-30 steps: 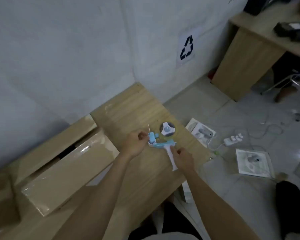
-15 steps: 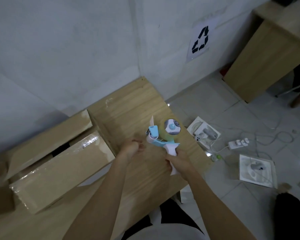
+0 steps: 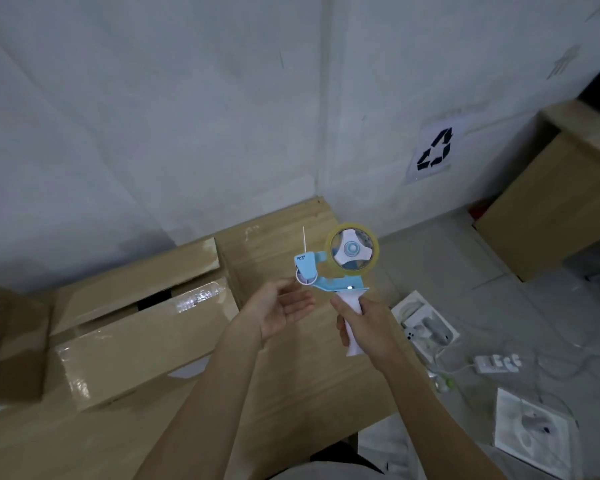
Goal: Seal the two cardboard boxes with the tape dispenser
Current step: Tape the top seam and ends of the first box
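Cardboard box [image 3: 142, 327] partly open, right hand [image 3: 368, 327] fingers gripping tape dispenser [image 3: 336, 268], left hand [image 3: 278, 310] fingers spread

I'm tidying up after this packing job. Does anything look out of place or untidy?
Yes. The floor right of the table is cluttered: a power strip with loose cables and opened white packaging. On the table, the cardboard box sits open, flaps unsealed.

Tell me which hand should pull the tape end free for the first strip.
Left. The left hand is open, palm up, just below the tape dispenser roller end. The right hand is occupied gripping its white handle.
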`<state>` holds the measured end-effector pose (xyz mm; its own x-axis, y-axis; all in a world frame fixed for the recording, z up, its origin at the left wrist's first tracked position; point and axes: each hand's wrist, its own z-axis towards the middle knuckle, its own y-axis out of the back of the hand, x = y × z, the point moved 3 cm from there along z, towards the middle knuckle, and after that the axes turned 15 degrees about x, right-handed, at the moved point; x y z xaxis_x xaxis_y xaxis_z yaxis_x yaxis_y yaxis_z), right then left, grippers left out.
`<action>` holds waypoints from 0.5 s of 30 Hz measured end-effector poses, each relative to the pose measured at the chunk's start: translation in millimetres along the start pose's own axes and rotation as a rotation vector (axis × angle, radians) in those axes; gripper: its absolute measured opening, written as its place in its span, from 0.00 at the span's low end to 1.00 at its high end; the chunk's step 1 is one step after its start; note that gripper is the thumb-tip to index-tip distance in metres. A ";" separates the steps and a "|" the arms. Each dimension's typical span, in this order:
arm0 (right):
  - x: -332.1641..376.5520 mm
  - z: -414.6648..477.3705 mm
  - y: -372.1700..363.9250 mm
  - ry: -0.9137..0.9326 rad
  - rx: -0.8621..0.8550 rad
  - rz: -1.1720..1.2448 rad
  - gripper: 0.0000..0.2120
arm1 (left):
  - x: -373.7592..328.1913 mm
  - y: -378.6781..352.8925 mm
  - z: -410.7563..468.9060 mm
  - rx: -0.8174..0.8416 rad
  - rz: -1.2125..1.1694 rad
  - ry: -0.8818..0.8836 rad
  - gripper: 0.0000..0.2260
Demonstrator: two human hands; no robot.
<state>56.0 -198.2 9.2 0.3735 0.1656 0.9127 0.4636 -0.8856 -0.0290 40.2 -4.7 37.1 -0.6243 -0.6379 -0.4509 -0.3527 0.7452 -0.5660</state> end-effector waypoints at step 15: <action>16.2 15.2 -6.5 0.019 0.217 0.064 0.09 | -45.6 8.1 -12.7 -0.085 0.428 -0.193 0.06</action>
<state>71.3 -183.2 17.9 0.3934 0.1021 0.9137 0.6020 -0.7797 -0.1721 57.0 32.9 61.8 -0.5878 -0.2885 -0.7558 -0.1530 0.9570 -0.2463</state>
